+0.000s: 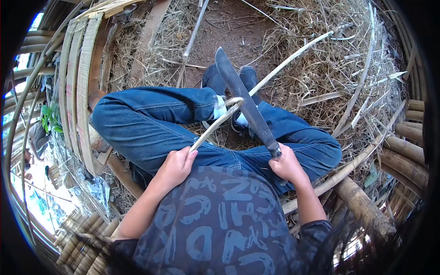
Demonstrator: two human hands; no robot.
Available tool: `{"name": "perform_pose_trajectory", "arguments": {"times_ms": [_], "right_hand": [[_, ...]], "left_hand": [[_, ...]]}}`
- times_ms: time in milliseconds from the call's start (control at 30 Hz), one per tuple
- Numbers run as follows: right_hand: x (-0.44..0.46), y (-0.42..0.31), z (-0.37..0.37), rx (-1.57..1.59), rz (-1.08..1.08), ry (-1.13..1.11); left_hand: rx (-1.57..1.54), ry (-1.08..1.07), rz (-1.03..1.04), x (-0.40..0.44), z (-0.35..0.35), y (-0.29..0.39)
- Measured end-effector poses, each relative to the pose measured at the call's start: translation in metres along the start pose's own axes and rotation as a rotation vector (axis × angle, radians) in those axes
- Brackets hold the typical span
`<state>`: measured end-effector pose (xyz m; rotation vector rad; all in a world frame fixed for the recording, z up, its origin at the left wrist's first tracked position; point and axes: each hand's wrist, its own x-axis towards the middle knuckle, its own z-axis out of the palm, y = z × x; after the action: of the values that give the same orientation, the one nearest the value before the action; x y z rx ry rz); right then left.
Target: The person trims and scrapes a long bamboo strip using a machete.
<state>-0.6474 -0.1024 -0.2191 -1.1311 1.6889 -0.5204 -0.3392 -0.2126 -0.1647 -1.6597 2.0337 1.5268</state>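
My left hand (175, 166) is closed round the lower end of a pale split strip (215, 124), which slants up and right from my lap. A thin curled piece (231, 100) stands off the strip where the blade crosses it. My right hand (288, 163) grips the handle of a long dark machete (248, 106). The blade points up and to the left, its tip above my shoes, and lies across the strip. Beyond the blade the strip runs on toward the upper right.
Wooden slats (83, 87) stand at the left. Dry shavings (316, 68) cover the ground ahead and to the right. Bamboo poles (403, 162) are stacked at the far right, and a thick pole (364, 206) lies at the lower right. My crossed legs (151, 119) surround the work.
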Motion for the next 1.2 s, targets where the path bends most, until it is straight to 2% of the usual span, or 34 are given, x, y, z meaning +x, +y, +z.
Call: {"name": "perform_pose_trajectory", "arguments": {"times_ms": [33, 100, 133, 167, 233, 267, 300, 367, 433, 500, 533, 567, 633, 667, 767, 833, 867, 900, 967, 1000, 1033, 1167, 1200], "right_hand": [[0.0, -0.006, -0.009, -0.001, 0.007, 0.0], [0.005, -0.01, -0.029, 0.145, 0.251, -0.116], [0.009, 0.0, -0.029, 0.187, 0.31, -0.081], [0.012, -0.003, -0.027, 0.304, 0.469, -0.012], [0.008, 0.007, 0.0, 0.463, 0.402, 0.072], [0.004, 0.016, 0.004, 0.279, 0.232, 0.006], [-0.002, 0.007, 0.008, 0.075, -0.034, 0.003], [-0.006, -0.02, 0.004, 0.141, 0.164, -0.11], [-0.007, -0.011, 0.0, 0.127, 0.105, -0.11], [-0.005, -0.006, -0.002, 0.23, 0.313, -0.261], [-0.004, -0.002, -0.002, 0.259, 0.323, -0.273], [-0.003, -0.004, -0.01, 0.465, 0.523, -0.421], [-0.007, 0.004, -0.005, 0.966, 0.507, -0.617], [-0.005, 0.002, -0.007, 0.955, 0.51, -0.622], [-0.001, -0.015, -0.006, 0.665, 0.523, -0.28], [0.003, -0.012, -0.001, 0.708, 0.49, -0.111], [0.005, -0.014, 0.0, 0.606, 0.524, -0.038], [0.002, -0.01, 0.003, 0.602, 0.533, -0.04], [-0.004, 0.0, 0.013, 0.015, 0.074, -0.02], [-0.007, -0.009, 0.013, -0.055, 0.139, -0.115], [-0.006, -0.016, 0.007, -0.053, 0.145, -0.11], [-0.003, -0.016, -0.011, 0.04, 0.261, -0.288], [-0.002, -0.011, -0.015, 0.441, 0.44, -0.483]], "left_hand": [[-0.009, 0.002, -0.003, 0.0, -0.002, 0.001], [-0.03, -0.009, -0.02, -0.001, 0.003, 0.001], [-0.014, 0.013, 0.003, -0.001, 0.004, 0.0], [0.006, 0.037, 0.027, 0.0, 0.004, -0.001], [0.001, 0.042, 0.01, 0.0, 0.004, -0.003], [0.003, 0.03, 0.0, 0.001, 0.004, -0.004], [0.007, 0.015, -0.006, 0.002, 0.003, -0.004], [-0.01, -0.006, -0.015, 0.004, -0.002, -0.005], [-0.058, -0.034, -0.018, 0.004, -0.003, -0.007], [-0.036, -0.044, -0.034, 0.003, -0.003, -0.007], [-0.037, -0.049, -0.042, 0.003, -0.002, -0.008], [-0.04, -0.039, -0.029, 0.003, -0.001, -0.008], [-0.051, -0.029, -0.012, 0.004, 0.0, -0.009], [-0.044, -0.024, -0.01, 0.004, 0.001, -0.01], [-0.044, -0.021, -0.025, 0.004, -0.002, -0.007], [-0.051, -0.036, -0.028, 0.004, -0.001, -0.009], [-0.048, -0.018, -0.019, 0.005, 0.001, -0.011], [-0.045, -0.001, -0.012, 0.005, 0.003, -0.013], [-0.037, 0.001, -0.017, 0.002, 0.004, -0.017], [-0.023, 0.005, -0.014, 0.001, 0.004, -0.02], [-0.009, 0.009, -0.006, 0.003, 0.005, -0.021], [-0.006, 0.01, -0.024, 0.004, 0.005, -0.017], [0.004, 0.033, 0.008, 0.003, 0.006, -0.017]]}}
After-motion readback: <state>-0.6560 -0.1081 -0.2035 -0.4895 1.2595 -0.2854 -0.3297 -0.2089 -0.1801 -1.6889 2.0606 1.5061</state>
